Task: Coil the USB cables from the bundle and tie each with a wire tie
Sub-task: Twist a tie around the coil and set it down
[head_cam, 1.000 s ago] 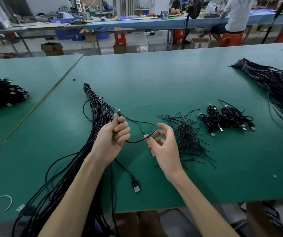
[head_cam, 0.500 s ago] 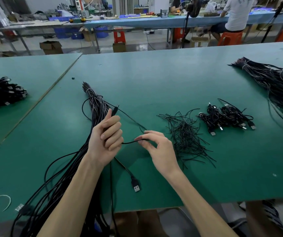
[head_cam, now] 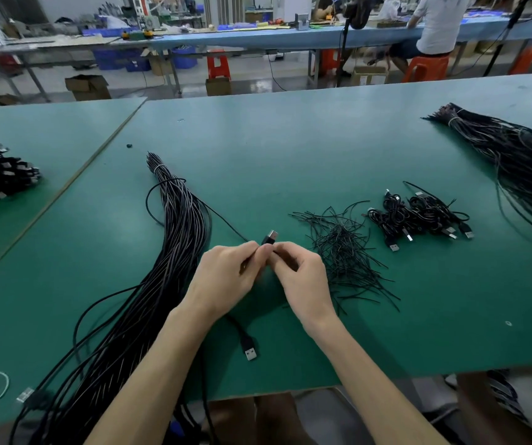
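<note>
Closed together now, our left grip [head_cam: 226, 277] and right grip [head_cam: 301, 282] pinch one cable [head_cam: 247, 343] near its small plug [head_cam: 270, 236]; slack snagging the bundle [head_cam: 178, 239] could spoil the coil.

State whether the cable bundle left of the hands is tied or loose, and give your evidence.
Tied at the far end only: a pale band wraps the bundle near its tip; nearer the camera it fans out loose.

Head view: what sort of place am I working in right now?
Most likely a cable assembly workshop or small factory floor. This long green workbench carries a tied bundle of USB cables, a pile of wire ties and finished coils, and another worker sits at a far bench.
</note>
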